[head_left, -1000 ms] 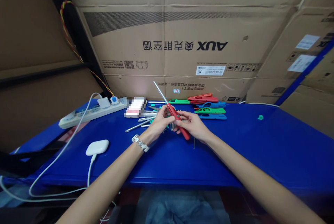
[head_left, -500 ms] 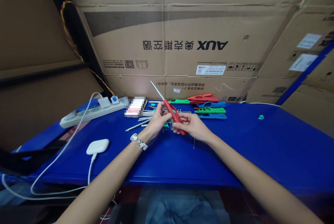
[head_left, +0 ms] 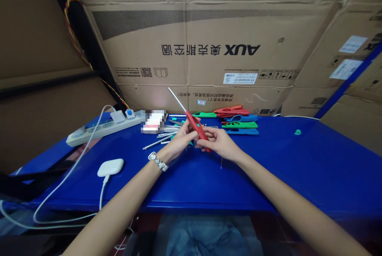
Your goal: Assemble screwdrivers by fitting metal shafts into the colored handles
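A red long-neck lighter (head_left: pixel 195 124) with a thin metal tube points up and to the left above the blue table (head_left: pixel 185 180). My left hand (head_left: pixel 184 138) is closed around its middle, thumb on the red body. At its lower end my right hand (head_left: pixel 216 141) grips the handle between thumb and fingers. Behind the hands lie loose metal tubes (head_left: pixel 155 143) and small green pieces, partly hidden by my left hand. To the right of these, several red, green and blue lighter bodies (head_left: pixel 240 125) are stacked.
At the left stand a white power strip (head_left: pixel 101 128) with plugs and a white charging case (head_left: pixel 110 167) on a cable. A phone (head_left: pixel 154 121) with a blurred screen lies at the back. Cardboard (head_left: pixel 209 29) walls off the rear. A small green piece (head_left: pixel 297 132) lies at right.
The lighter is turned slightly in my hands, its red body now looking narrower. My left thumb has shifted a little down along it. The view has moved slightly.
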{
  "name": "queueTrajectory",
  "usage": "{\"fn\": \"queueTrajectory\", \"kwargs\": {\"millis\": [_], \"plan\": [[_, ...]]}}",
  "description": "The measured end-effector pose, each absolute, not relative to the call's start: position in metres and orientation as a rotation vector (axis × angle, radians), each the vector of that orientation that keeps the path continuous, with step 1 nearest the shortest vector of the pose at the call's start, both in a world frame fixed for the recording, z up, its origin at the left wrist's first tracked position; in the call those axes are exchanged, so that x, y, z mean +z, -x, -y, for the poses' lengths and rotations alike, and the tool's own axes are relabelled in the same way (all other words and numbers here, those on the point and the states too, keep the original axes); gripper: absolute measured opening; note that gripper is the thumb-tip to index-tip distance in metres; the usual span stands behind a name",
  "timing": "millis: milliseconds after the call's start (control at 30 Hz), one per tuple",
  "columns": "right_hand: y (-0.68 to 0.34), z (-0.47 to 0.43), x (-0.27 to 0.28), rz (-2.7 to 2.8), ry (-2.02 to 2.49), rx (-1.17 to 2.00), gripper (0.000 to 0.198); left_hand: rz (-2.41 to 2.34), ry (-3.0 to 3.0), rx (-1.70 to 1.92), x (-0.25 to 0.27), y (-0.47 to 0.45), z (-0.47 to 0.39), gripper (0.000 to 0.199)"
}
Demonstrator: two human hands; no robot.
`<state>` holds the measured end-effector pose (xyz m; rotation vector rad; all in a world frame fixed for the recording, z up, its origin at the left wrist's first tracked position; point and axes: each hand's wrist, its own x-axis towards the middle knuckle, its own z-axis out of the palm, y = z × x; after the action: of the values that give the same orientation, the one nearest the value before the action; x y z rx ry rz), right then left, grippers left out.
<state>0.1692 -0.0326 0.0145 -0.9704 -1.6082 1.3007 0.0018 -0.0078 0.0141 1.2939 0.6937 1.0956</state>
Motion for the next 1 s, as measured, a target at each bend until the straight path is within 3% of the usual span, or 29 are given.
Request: {"fn": "queueTrajectory", "kwargs": {"millis": [133,267,400,500,800,1000], "plan": [[-0.172,0.034,0.018,1.659,1.053,1.202,0.055,-0.648,-1.259,1.153,0.022,0.000,0.006,0.045],[-0.180,0.035,0.017,1.743,1.091,1.132,0.047,-0.679,-1.275,1.082,0.025,0.005,0.006,0.033],[-0.194,0.042,0.018,1.924,1.088,0.938,0.037,-1.029,-1.659,0.838,0.026,0.030,0.026,0.029],[-0.200,0.048,0.020,2.065,1.107,0.885,0.034,-1.275,-2.006,0.765,0.035,0.053,0.052,0.042],[-0.182,0.054,0.007,2.507,1.043,0.563,0.026,-1.006,-2.632,0.624,0.042,0.035,0.060,0.018],[-0.194,0.055,0.014,2.467,1.189,0.406,0.044,-0.950,-2.658,0.607,0.028,0.017,0.032,0.022]]}}
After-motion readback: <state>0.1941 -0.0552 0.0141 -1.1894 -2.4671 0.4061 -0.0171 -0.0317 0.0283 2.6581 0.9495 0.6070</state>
